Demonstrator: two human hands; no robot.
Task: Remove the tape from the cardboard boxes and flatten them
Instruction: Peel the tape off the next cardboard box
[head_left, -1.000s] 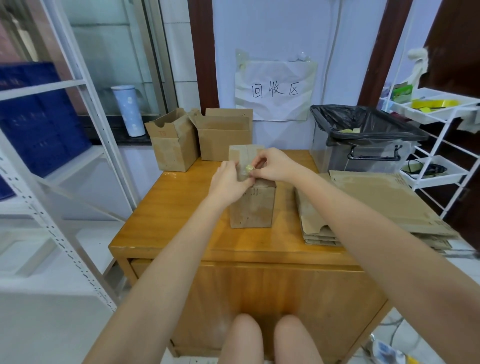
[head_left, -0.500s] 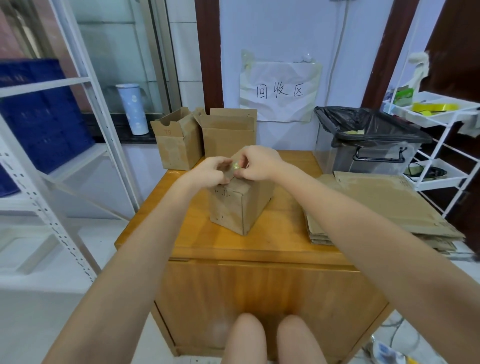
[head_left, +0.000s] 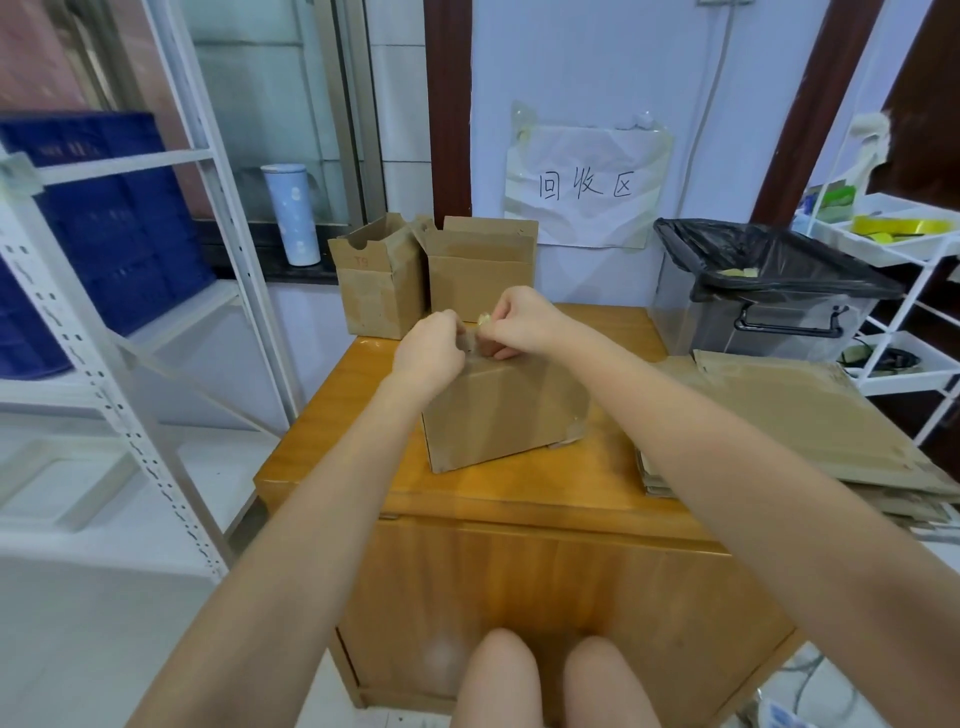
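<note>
My left hand (head_left: 430, 349) grips the top edge of the cardboard box (head_left: 501, 410), which sits mid-way across the wooden cabinet (head_left: 363, 415). My right hand (head_left: 522, 322) pinches a small wad of yellowish tape (head_left: 485, 318) just above that edge (fingers curled tight). Two opened boxes (head_left: 436, 280) stand behind; flattened cardboard (head_left: 795, 415) lies stacked to the right.

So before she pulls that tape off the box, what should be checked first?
1. Right hand pinches tape: ok.
2. Left hand steadies the box at its top edge: ok.
3. Box rests on the table: ok, slightly tilted.
4. Tape all freed from the seam: cannot tell, hands cover it.
5. Lined bin for scraps open: ok.
6. Flattened stack beside box: ok.
</note>
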